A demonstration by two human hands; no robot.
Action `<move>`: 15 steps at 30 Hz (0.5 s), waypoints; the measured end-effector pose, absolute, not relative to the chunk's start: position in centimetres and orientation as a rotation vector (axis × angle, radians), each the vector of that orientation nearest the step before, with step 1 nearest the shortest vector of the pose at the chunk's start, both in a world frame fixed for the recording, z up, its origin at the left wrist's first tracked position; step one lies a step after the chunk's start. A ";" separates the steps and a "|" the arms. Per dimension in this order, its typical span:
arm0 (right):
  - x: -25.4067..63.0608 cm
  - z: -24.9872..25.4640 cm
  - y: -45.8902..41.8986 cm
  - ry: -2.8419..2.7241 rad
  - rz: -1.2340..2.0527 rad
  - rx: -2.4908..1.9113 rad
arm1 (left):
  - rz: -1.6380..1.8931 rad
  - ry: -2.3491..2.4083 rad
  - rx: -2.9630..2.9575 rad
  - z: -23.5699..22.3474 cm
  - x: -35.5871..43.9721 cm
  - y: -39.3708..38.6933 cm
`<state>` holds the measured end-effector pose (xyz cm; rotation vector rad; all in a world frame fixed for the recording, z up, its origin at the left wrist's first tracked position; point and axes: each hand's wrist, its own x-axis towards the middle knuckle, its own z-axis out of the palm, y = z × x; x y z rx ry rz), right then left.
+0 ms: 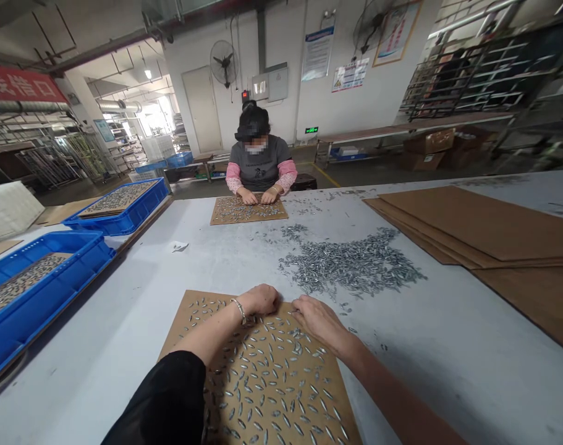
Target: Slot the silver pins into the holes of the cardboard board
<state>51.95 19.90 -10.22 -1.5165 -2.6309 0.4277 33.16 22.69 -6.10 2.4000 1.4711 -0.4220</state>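
Observation:
A brown cardboard sheet (188, 321) lies in front of me, covered with several small silvery oval metal pieces (272, 377) spread apart. My left hand (261, 299), with a bracelet at the wrist, rests at the sheet's far edge with fingers curled in. My right hand (319, 317) lies beside it, fingers bent down onto the pieces near the far right corner. What either hand pinches is too small to make out. A loose heap of the same metal pieces (350, 266) lies on the grey table (448, 346) just beyond my hands.
A person sits across the table with both hands on another cardboard sheet (248, 210) of pieces. Two blue crates (35, 296) (123, 207) holding filled sheets stand at the left. A stack of bare cardboard sheets (485, 228) lies at the right.

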 end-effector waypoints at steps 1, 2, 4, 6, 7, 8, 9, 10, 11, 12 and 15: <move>51.6 -9.9 20.0 -2.643 0.419 -1.542 | -0.392 1.483 2.399 -5.9 32.9 22.7; 51.3 -9.7 20.0 -2.651 0.415 -1.570 | -0.357 1.498 2.398 -5.7 32.5 22.7; 51.0 -9.2 20.1 -2.655 0.411 -1.593 | -0.278 1.539 2.396 -5.2 31.4 22.7; 50.9 -8.9 19.9 -2.643 0.426 -1.558 | -0.201 1.581 2.388 -4.7 30.0 22.5; 50.8 -8.8 19.8 -2.636 0.443 -1.533 | -0.168 1.601 2.382 -4.5 29.2 22.4; 50.7 -8.6 19.7 -2.627 0.463 -1.512 | -0.140 1.620 2.375 -4.3 28.5 22.3; 50.4 -8.5 19.4 -2.620 0.483 -1.498 | -0.116 1.638 2.367 -4.2 27.8 22.1; 50.1 -8.4 19.2 -2.619 0.497 -1.489 | -0.097 1.653 2.358 -4.1 27.2 21.9; 49.6 -8.4 19.0 -2.629 0.501 -1.481 | -0.083 1.665 2.349 -4.1 26.7 21.7; 49.1 -8.3 18.8 -2.646 0.494 -1.475 | -0.073 1.674 2.341 -4.1 26.3 21.4; 47.5 -8.3 18.4 -2.712 0.439 -1.461 | -0.067 1.689 2.320 -4.4 25.6 20.7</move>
